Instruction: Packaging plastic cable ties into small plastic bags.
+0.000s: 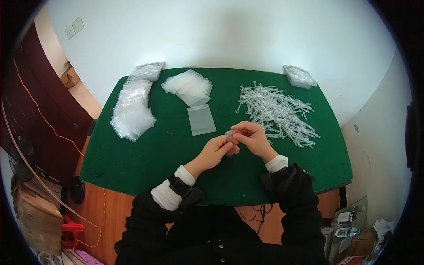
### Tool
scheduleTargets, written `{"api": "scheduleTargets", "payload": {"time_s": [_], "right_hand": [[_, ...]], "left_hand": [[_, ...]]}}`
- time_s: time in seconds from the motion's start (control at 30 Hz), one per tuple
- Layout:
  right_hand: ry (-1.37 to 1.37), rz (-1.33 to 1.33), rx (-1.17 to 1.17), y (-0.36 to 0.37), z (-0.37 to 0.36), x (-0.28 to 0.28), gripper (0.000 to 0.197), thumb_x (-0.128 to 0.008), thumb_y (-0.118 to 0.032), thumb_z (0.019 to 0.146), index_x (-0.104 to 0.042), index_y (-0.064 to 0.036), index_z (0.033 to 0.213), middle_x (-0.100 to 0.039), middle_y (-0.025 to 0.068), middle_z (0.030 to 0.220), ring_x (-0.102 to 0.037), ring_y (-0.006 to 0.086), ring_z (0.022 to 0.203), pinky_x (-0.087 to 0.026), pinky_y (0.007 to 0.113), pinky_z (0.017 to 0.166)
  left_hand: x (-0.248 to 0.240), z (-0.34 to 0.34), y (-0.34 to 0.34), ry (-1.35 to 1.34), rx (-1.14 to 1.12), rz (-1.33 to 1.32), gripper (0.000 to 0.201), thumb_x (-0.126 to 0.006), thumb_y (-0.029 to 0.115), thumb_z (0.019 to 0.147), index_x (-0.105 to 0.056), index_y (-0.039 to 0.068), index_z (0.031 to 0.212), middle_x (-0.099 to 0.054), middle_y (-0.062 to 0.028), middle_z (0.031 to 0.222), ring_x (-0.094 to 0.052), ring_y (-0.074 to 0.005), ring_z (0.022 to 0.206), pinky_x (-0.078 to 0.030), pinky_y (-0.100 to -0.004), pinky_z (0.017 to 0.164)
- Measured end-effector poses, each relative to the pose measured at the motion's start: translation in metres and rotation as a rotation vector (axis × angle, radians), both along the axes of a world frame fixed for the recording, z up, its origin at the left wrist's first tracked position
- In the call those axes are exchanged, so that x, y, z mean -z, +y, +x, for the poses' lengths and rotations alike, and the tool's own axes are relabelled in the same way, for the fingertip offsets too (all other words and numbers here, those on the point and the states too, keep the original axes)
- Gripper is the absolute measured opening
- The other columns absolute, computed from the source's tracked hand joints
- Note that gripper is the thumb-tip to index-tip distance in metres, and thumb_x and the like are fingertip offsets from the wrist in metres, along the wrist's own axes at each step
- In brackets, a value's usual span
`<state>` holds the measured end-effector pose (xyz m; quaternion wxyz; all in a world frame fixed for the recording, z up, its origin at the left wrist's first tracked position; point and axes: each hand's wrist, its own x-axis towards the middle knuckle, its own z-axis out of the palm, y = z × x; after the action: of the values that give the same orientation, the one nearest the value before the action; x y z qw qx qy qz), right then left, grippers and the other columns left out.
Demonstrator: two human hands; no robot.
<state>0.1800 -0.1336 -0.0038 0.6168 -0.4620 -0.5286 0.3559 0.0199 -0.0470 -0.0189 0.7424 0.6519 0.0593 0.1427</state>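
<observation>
Over the middle of the green table (176, 163), my left hand (214, 151) is closed around a small clear plastic piece (229, 134). Its exact kind is hidden by the fingers. Close against it, my right hand (251, 137) pinches at the upper end of the same piece. A single flat clear plastic bag (202, 120) lies beyond my left hand, next to a loose pile of similar bags (189, 86). To the right of my right hand spreads a heap of thin clear plastic sticks (278, 112), some with small round ends.
Overlapping filled-looking clear bags (132, 110) run down the table's left side, with a stack of packets (148, 70) behind them. Another packet stack (300, 77) sits at the far right corner, against the white wall (221, 35). Cables (261, 216) hang below the front edge.
</observation>
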Motion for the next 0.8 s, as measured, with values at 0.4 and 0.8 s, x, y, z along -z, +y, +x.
{"api": "scheduleTargets", "payload": {"time_s": [0.4, 0.8], "right_hand": [[0.089, -0.085, -0.153, -0.001, 0.003, 0.002, 0.007, -0.060, 0.002, 0.079, -0.056, 0.0015, 0.084, -0.061, 0.0048, 0.071, -0.058, 0.0097, 0.064, -0.046, 0.021, 0.057], [-0.001, -0.173, -0.146, 0.000, 0.008, 0.004, 0.006, -0.063, -0.002, 0.077, -0.058, 0.0002, 0.080, -0.060, 0.0037, 0.071, -0.057, 0.0083, 0.062, -0.046, 0.022, 0.058]], "left_hand": [[-0.001, 0.000, 0.000, 0.004, -0.129, 0.425, 0.020, -0.043, 0.006, 0.090, -0.054, -0.002, 0.105, -0.062, -0.0082, 0.093, -0.059, -0.0155, 0.088, -0.046, -0.0281, 0.080], [-0.001, 0.002, 0.003, 0.020, -0.112, 0.499, 0.019, -0.042, 0.007, 0.090, -0.056, -0.002, 0.100, -0.062, -0.0083, 0.091, -0.059, -0.0159, 0.087, -0.046, -0.0284, 0.079]]}}
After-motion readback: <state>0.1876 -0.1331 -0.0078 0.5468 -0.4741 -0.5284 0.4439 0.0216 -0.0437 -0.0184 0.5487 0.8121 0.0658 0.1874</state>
